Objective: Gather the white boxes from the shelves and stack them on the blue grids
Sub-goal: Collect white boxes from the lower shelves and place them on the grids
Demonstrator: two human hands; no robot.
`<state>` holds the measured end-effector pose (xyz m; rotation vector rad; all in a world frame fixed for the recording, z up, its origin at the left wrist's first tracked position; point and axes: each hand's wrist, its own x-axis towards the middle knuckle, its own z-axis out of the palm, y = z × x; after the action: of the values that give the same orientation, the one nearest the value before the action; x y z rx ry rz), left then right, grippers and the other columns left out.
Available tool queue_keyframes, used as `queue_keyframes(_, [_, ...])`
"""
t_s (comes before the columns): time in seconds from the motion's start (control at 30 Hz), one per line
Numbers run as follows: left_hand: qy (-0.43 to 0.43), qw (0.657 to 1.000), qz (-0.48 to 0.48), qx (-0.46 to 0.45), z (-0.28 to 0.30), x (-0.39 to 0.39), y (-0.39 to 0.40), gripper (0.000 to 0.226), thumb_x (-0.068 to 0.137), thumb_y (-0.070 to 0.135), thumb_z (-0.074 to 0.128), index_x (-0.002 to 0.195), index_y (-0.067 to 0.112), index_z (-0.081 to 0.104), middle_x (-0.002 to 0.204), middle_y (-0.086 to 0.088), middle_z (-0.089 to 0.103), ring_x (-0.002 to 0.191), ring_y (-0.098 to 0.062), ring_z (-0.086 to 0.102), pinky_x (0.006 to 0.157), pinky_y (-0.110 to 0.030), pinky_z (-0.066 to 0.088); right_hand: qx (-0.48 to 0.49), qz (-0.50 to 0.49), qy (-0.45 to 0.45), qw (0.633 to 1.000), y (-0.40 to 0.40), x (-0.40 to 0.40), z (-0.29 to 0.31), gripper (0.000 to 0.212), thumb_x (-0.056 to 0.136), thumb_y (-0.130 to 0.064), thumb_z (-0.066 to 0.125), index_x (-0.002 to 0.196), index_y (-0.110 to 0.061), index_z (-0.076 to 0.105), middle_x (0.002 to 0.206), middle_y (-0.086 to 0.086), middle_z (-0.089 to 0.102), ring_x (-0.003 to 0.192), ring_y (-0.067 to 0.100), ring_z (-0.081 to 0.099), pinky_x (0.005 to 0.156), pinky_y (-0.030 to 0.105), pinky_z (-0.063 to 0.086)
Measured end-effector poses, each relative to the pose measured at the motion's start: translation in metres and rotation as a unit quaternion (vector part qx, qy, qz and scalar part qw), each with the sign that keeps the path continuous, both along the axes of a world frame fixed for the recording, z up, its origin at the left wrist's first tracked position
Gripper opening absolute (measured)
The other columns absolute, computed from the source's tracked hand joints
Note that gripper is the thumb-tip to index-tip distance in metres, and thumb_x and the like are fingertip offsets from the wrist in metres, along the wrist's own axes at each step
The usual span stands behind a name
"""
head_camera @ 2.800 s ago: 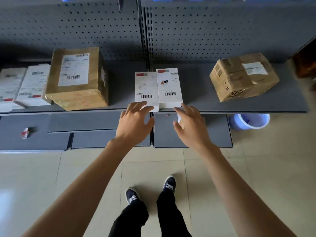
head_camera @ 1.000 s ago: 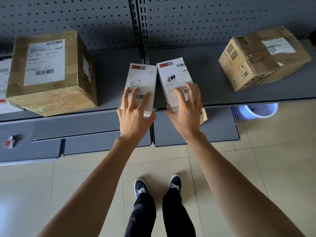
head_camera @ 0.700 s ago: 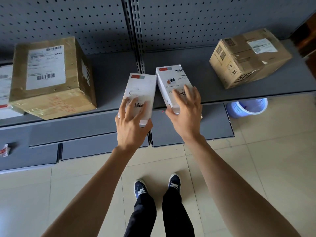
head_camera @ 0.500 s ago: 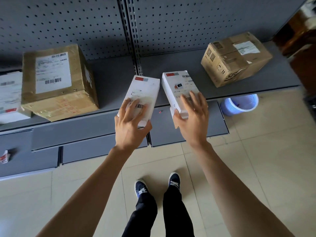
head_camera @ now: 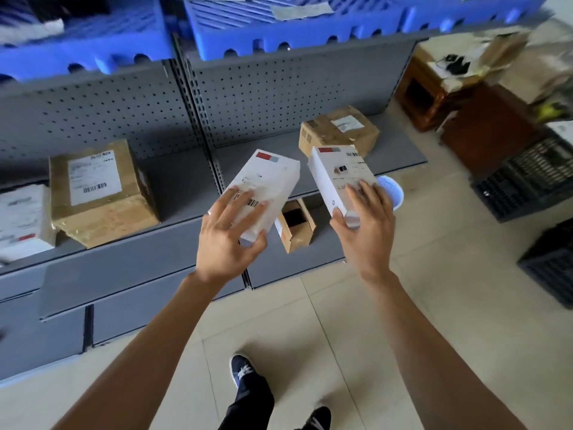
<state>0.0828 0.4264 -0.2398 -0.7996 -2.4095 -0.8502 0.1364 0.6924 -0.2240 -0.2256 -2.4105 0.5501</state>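
My left hand (head_camera: 228, 240) grips a white box (head_camera: 266, 187) with a red and grey mark and a barcode, lifted off the shelf. My right hand (head_camera: 367, 231) grips a second white box (head_camera: 338, 178) of the same kind, held up beside the first. Both boxes hang in the air in front of the grey shelf (head_camera: 179, 193). Blue grids (head_camera: 279, 29) lie on top of the shelf unit, with papers and boxes on them. More white boxes (head_camera: 21, 218) sit at the shelf's far left.
A large brown carton (head_camera: 99, 190) stands on the shelf at left, a smaller one (head_camera: 338, 131) at right. An open small carton (head_camera: 296, 225) lies on the lower ledge. A pale blue basket (head_camera: 392, 193), dark crates (head_camera: 533, 178) and wooden furniture (head_camera: 459, 103) stand to the right.
Both hands have lifted the two white boxes off the shelf and drawn them back. The view has tilted up and turned right, bringing the blue grids into sight.
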Motion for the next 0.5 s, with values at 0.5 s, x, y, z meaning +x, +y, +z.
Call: queue_keyframes(0.5, [0.07,0.996,-0.047,-0.022,0.121,0.098,0.066,0.046,0.085,0.038,0.067,0.129,0.024,0.07,0.142,-0.003,0.059,0.139,-0.032,0.047,0.095,-0.056,0.051,-0.008,-0.001,0.096,0.995,0.078,0.132,0.102,0.049,0.084,-0.033,0.066,0.129,-0.014,0.066,0.14,0.005,0.059,0.133,0.032,0.046,0.097,0.051,0.05])
